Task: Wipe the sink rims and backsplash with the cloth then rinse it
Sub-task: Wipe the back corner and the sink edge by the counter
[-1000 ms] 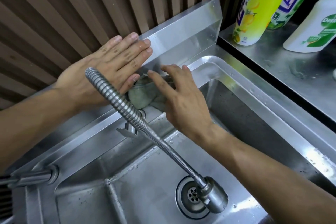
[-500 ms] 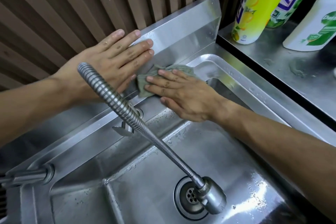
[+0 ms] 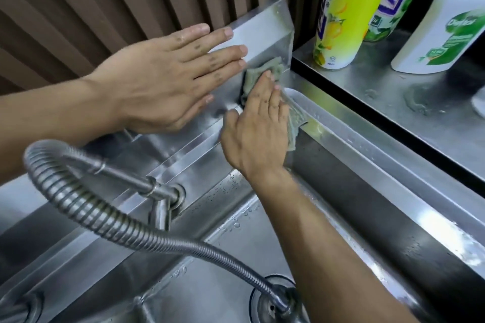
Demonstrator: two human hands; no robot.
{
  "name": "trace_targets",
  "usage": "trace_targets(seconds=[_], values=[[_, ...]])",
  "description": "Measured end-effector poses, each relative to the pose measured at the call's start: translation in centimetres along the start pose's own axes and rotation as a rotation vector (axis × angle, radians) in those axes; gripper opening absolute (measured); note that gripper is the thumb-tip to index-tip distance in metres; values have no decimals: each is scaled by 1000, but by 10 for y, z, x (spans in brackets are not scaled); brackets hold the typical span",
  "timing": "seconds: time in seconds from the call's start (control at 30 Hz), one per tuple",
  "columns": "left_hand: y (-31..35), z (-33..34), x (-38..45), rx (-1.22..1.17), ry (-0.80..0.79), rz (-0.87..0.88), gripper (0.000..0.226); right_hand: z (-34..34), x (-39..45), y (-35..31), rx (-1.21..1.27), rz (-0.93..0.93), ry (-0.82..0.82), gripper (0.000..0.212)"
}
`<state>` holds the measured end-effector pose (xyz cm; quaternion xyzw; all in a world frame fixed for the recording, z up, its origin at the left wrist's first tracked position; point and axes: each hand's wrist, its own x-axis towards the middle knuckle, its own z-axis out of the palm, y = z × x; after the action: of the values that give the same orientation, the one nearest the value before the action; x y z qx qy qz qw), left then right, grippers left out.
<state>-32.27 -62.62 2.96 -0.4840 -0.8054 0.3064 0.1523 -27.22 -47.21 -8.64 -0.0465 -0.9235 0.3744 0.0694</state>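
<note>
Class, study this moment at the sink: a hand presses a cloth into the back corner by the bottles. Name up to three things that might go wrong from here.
1. The right hand presses the cloth at the backsplash end, beside the yellow bottle; a wider stroke may knock it over.
2. Part of the cloth hangs over the sink rim, so it may slip into the basin.
3. The left hand lies flat on wet-looking steel and may slide.
</note>
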Motion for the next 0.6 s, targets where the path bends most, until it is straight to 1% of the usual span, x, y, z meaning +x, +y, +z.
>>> trace_targets(seconds=[0.07, 0.13, 0.17, 0.2, 0.23, 0.3, 0.37, 0.43, 0.5, 0.57, 0.6], values=[[1, 0, 0, -24, 10, -8, 67, -12, 19, -16, 370, 126, 3, 86], [2, -1, 2, -37, 18, -22, 68, -19, 27, -31, 747, 164, 56, 91], [2, 0, 3, -40, 22, -27, 68, -18, 24, -34, 839, 148, 58, 90], [2, 0, 3, -43, 26, -29, 68, -15, 17, -34, 865, 95, 42, 88], [3, 2, 3, -44, 31, -30, 67, -13, 8, -30, 836, 15, 26, 85], [3, 4, 3, -36, 47, -40, 67, -8, 5, -13, 678, -173, 36, 73], [5, 4, 2, -32, 60, -56, 67, -11, 30, 4, 447, -337, 147, 60], [6, 4, 3, -37, 71, -70, 67, -16, 60, 6, 299, -430, 251, 55], [7, 3, 3, -45, 76, -76, 67, -18, 80, 4, 298, -387, 310, 53], [7, 3, 4, -59, 71, -71, 66, -16, 82, 2, 399, -251, 334, 54], [7, 3, 3, -63, 68, -69, 66, -16, 79, 0, 487, -147, 329, 56]])
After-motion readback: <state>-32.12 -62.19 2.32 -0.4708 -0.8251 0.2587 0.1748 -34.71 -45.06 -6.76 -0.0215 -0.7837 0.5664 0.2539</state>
